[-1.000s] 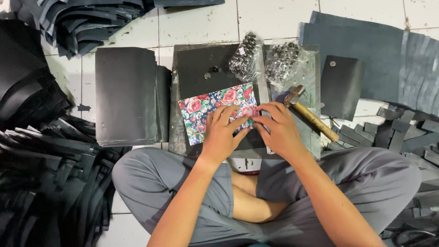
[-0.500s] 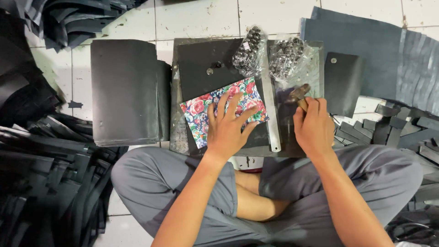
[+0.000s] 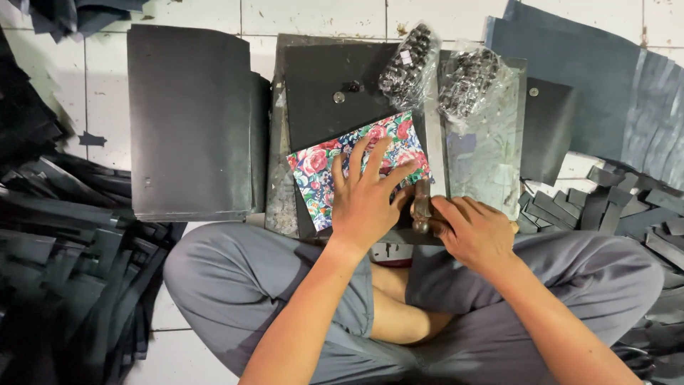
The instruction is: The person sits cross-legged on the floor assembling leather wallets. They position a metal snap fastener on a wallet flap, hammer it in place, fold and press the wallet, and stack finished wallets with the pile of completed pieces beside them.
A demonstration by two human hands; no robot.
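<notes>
A rectangular piece of floral-printed fabric [image 3: 356,167] in red, blue and green lies at the centre of the frame on a dark metal work plate [image 3: 281,182]. The left hand [image 3: 365,199] presses flat on it, fingers spread wide, gripping nothing. Just right, the right hand [image 3: 476,232] is closed around a dark-headed hammer [image 3: 422,208]. Above sit two clear plastic bags of small dark metal fittings [image 3: 442,75].

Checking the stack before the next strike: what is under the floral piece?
The floral piece lies on a dark sheet over the work slab. The left hand covers its lower right part.
</notes>
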